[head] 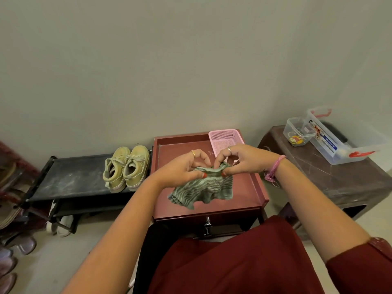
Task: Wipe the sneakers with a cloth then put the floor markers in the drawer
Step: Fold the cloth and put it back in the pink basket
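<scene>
**Operator:** Head camera, looking down from my remote seat: both hands meet over a red-brown wooden side table (257,185) with a raised rim. My left hand (180,168) and right hand (239,159) each pinch the top edge of a green-and-white striped knitted cloth (203,189), thumbs in front, fingers curled behind. The cloth hangs limp below the hands, above the table top.

**Listener:** Where are the shoes?

**Operator:** Left of my left hand. A pair of pale yellow-green lace-up sneakers (127,166) stands side by side on a low black bench (70,177), heels toward me, at the bench end beside the table. Neither hand touches them.

**Listener:** And the drawer?

**Operator:** Directly below the hands, on the table's front: a closed dark drawer (224,227) with a metal handle (207,225). I cannot pick out any floor markers.

**Listener:** Anything else close by?

**Operator:** Just beyond my right hand, a pink plastic mesh basket (224,137) sits at the table's far right corner. Well to the right of my right hand, a dark brown stool (339,177) carries two clear plastic boxes (331,136). Far left of my left hand, more shoes (10,240) line the floor.
</scene>
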A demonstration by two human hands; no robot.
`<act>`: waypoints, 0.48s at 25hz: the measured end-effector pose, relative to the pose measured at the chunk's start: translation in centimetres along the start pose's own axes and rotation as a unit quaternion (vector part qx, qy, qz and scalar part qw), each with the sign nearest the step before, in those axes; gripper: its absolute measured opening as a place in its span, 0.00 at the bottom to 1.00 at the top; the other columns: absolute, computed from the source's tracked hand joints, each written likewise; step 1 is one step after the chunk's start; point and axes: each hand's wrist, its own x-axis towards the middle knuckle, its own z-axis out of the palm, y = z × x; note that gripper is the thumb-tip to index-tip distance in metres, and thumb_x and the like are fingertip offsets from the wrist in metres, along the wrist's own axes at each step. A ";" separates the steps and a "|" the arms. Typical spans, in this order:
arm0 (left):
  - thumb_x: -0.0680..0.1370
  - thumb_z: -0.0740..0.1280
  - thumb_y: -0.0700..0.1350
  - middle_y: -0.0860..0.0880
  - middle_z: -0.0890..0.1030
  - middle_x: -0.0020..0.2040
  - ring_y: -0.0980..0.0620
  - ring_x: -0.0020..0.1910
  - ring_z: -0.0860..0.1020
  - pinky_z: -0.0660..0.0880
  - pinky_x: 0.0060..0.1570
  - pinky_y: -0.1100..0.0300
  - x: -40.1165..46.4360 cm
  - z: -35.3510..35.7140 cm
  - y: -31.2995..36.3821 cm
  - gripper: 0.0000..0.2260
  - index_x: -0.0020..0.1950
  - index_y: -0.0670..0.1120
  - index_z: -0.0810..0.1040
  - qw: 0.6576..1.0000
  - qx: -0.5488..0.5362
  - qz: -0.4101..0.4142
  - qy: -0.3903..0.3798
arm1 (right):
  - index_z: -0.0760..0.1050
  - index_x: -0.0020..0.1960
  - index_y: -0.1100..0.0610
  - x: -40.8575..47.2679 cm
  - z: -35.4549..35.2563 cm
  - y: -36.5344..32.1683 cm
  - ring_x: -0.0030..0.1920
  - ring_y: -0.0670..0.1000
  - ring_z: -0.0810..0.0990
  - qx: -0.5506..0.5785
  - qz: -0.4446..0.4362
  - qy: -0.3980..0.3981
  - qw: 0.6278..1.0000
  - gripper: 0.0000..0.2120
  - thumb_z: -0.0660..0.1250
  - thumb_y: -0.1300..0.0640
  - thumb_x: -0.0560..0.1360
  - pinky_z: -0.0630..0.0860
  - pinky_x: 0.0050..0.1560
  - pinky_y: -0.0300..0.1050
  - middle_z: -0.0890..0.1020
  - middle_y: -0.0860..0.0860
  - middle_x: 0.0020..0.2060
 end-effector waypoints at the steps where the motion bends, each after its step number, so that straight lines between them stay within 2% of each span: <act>1: 0.77 0.68 0.36 0.49 0.83 0.51 0.56 0.49 0.81 0.77 0.55 0.57 0.1 -0.1 0.1 0.11 0.53 0.51 0.72 0.999 0.039 0.007 -0.001 | 0.81 0.51 0.52 0.0 0.0 -0.1 0.35 0.44 0.73 -0.010 0.009 0.007 1.000 0.11 0.70 0.64 0.71 0.71 0.41 0.34 0.81 0.42 0.42; 4: 0.74 0.74 0.42 0.54 0.81 0.55 0.58 0.55 0.79 0.75 0.59 0.62 0.3 -0.2 -0.1 0.14 0.55 0.53 0.75 0.990 0.141 0.016 -0.018 | 0.82 0.51 0.52 -0.4 -0.2 -0.2 0.34 0.39 0.75 -0.028 0.027 0.046 0.998 0.10 0.71 0.62 0.71 0.71 0.41 0.31 0.81 0.39 0.40; 6: 0.71 0.76 0.46 0.53 0.82 0.53 0.56 0.52 0.80 0.77 0.54 0.61 0.2 0.0 -0.6 0.17 0.58 0.52 0.76 0.985 0.168 0.010 -0.031 | 0.83 0.50 0.50 -0.9 -0.4 -0.1 0.38 0.44 0.77 -0.029 0.031 0.072 0.996 0.10 0.74 0.59 0.70 0.73 0.43 0.34 0.81 0.41 0.40; 7: 0.71 0.76 0.47 0.53 0.82 0.51 0.57 0.50 0.81 0.78 0.51 0.61 0.0 0.2 -0.8 0.16 0.57 0.51 0.77 0.984 0.175 0.009 -0.029 | 0.83 0.50 0.50 -1.3 -0.5 -0.2 0.41 0.47 0.78 -0.023 0.030 0.080 0.996 0.10 0.75 0.57 0.69 0.75 0.45 0.36 0.82 0.42 0.41; 9: 0.73 0.73 0.51 0.56 0.81 0.42 0.62 0.40 0.79 0.77 0.41 0.63 -0.3 0.9 -1.5 0.06 0.45 0.53 0.78 0.983 0.183 0.012 -0.015 | 0.83 0.49 0.49 -1.8 -0.8 -0.2 0.46 0.49 0.80 -0.013 0.019 0.084 0.996 0.10 0.75 0.55 0.68 0.76 0.50 0.40 0.83 0.45 0.45; 11: 0.75 0.71 0.53 0.57 0.76 0.33 0.61 0.32 0.74 0.71 0.33 0.63 -0.6 1.5 -2.5 0.13 0.34 0.53 0.74 0.979 0.203 0.017 -0.003 | 0.83 0.49 0.49 -2.4 -1.2 0.0 0.48 0.46 0.81 -0.010 0.004 0.081 0.997 0.09 0.75 0.55 0.69 0.76 0.52 0.37 0.83 0.45 0.46; 12: 0.76 0.70 0.55 0.56 0.75 0.33 0.59 0.31 0.74 0.70 0.32 0.61 -0.8 1.7 -3.2 0.15 0.32 0.50 0.74 0.978 0.207 0.019 0.003 | 0.83 0.50 0.50 -2.7 -1.5 0.3 0.48 0.45 0.81 -0.017 0.000 0.079 0.997 0.09 0.74 0.55 0.69 0.75 0.52 0.36 0.83 0.44 0.46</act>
